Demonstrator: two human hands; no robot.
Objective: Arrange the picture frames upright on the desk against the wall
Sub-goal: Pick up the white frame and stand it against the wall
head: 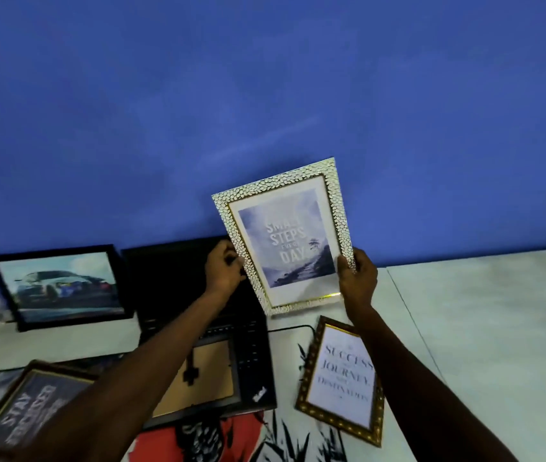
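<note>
Big blue wall (265,95) fills everything above, and that's my backstop: every frame has to end up leaning on it. Below it the pale surface (481,328) runs wide, and to the right of the white frame it looks bare all the way along the wall, so that's my open room.

Dark laptop (198,295) sits just left of the white frame, lid up against the wall, hogging the middle stretch. That's why I'm working to its right.

The car picture (61,285) in its black frame is well left of the white frame, past the laptop, already upright at the wall. One done, by the look of it.

Now the white frame (281,238), the pebbled one reading "Small Steps": I've got it up in both hands, face toward me, tilted with its top leaning right. Its lower edge seems just clear of the surface, or barely brushing it; I can't quite tell.

Below it and slightly right, the gold frame (341,378) lies flat, face up. Lower left of the white frame, a face-down frame (198,378) shows its backing, resting on the laptop's keyboard, and further left the dark "Stay" frame (21,408) lies flat, partly under my forearm.

My left hand (225,268) closes its grip on the white frame's left edge; my right hand (358,278) pinches the lower right corner, thumb in front. Two side holds, I'd say, so I can square it and rock it back onto the wall.
</note>
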